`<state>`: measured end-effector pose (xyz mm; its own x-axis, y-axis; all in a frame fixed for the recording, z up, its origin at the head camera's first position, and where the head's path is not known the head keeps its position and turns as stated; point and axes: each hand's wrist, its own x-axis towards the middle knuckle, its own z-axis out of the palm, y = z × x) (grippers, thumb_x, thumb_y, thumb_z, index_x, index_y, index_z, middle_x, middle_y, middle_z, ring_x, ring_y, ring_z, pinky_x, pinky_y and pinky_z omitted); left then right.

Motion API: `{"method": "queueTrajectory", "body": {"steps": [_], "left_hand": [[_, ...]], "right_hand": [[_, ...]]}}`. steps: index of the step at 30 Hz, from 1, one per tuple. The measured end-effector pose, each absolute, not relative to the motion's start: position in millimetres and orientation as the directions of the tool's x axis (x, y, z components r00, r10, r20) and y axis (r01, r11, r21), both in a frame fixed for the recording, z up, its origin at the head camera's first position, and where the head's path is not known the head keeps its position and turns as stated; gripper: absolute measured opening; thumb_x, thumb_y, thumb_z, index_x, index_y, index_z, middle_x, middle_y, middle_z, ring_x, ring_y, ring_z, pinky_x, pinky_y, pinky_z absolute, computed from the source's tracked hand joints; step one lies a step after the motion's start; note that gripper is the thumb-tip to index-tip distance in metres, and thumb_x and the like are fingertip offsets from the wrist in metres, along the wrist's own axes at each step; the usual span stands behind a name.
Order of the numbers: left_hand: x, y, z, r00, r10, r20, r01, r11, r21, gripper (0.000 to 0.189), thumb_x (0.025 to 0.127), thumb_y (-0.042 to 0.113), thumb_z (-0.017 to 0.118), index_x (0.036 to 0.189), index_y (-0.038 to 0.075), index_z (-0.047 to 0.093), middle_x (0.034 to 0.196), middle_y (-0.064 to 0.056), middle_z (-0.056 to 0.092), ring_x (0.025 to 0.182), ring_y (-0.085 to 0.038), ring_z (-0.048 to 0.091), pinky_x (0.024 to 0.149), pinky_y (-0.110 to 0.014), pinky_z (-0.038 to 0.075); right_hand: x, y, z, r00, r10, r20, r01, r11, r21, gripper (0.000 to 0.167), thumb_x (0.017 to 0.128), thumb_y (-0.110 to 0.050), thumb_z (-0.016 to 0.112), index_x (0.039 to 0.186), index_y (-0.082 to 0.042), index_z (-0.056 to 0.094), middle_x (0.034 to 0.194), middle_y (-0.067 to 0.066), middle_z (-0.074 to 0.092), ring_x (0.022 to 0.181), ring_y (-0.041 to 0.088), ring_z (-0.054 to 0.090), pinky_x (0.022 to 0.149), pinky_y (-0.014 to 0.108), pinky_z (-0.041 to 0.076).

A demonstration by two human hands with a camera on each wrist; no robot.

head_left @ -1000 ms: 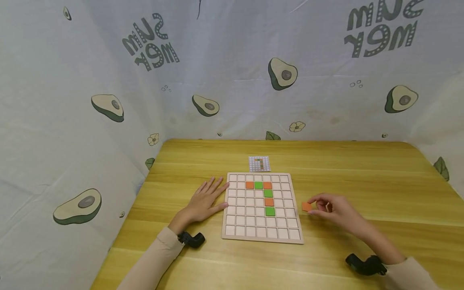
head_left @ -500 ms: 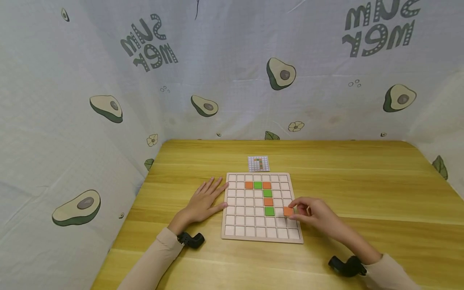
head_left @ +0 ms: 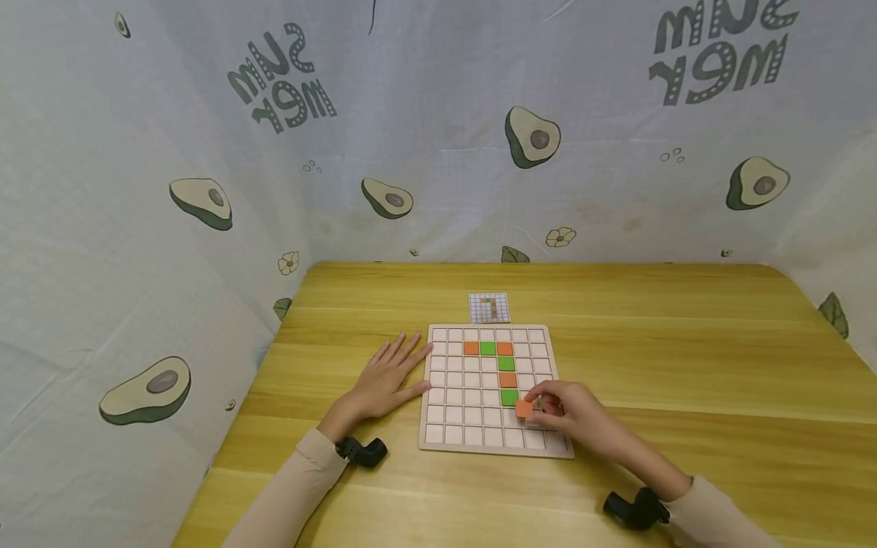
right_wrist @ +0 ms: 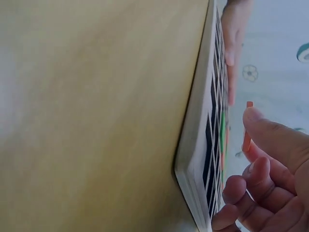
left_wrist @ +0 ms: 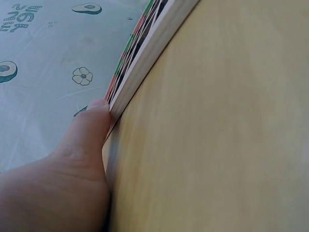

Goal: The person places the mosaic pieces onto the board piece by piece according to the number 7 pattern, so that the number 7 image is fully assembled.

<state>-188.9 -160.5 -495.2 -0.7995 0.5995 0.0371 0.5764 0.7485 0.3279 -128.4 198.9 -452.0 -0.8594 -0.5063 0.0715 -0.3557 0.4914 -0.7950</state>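
Observation:
An orange square tile (head_left: 524, 409) is pinched between the thumb and index finger of my right hand (head_left: 572, 411), over the lower right part of a wooden grid board (head_left: 452, 445). In the right wrist view the tile (right_wrist: 248, 126) appears edge-on, above the board's surface. Just up and left of it, a green tile (head_left: 509, 397) sits in its cell. Orange and green tiles form a row and a column on the board. My left hand (head_left: 390, 380) lies flat with fingers spread, thumb and index fingertips at the board's left edge; its thumb (left_wrist: 89, 128) touches the side in the left wrist view.
A small printed card (head_left: 489, 308) with a coloured grid pattern lies just behind the board. The wooden table (head_left: 658, 320) reaches back to a hanging cloth (head_left: 452, 152) printed with avocados. Both wrists wear black camera mounts.
My right hand has carried the orange tile leftward from the table beside the board to over its lower right cells. The left hand has stayed in place.

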Motion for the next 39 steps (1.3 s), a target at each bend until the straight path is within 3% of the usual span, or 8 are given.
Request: {"method": "queueTrajectory", "body": {"steps": [20, 39], "left_hand": [[-189, -161, -496, -0.800, 0.599, 0.019, 0.573, 0.755, 0.320, 0.070, 0.104, 0.055, 0.039, 0.162, 0.022, 0.016, 0.166, -0.009, 0.009, 0.151, -0.033, 0.004, 0.120, -0.051, 0.004], [-189, -160, -496, -0.803, 0.596, 0.021, 0.571, 0.757, 0.318, 0.069, 0.105, 0.053, 0.040, 0.162, 0.022, 0.017, 0.166, -0.009, 0.009, 0.152, -0.033, 0.003, 0.120, -0.051, 0.003]], "right_hand": [[-129, 188, -461, -0.839, -0.537, 0.087, -0.402, 0.504, -0.765, 0.016, 0.088, -0.017, 0.078, 0.095, -0.006, 0.069, 0.063, -0.011, 0.039, 0.057, 0.001, 0.034, 0.053, 0.021, 0.032], [-131, 183, -468, -0.884, -0.467, 0.019, -0.275, 0.488, -0.828, 0.019, 0.080, -0.009, 0.084, 0.092, -0.002, 0.071, 0.065, -0.005, 0.048, 0.057, 0.005, 0.040, 0.052, 0.020, 0.032]]}}
